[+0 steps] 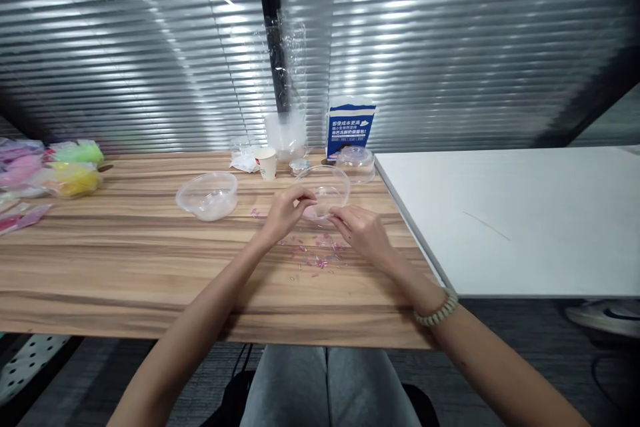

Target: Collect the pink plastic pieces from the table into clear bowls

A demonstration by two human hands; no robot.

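My left hand is closed in a pinch at the left near side of a clear plastic bowl. From the right, my right hand also pinches, with its fingertips by the bowl's near edge. Whatever lies between the fingers of either hand is too small to make out. A pale pink patch shows low in the bowl, between the hands. Small pink and clear pieces lie scattered on the wooden table just below my hands, with a few more pink bits off to the left.
Another clear bowl stands to the left, and an upturned clear container at the back right. Behind are a paper cup, a small lidded tub and a blue bag. Colourful packets lie far left; a white table adjoins right.
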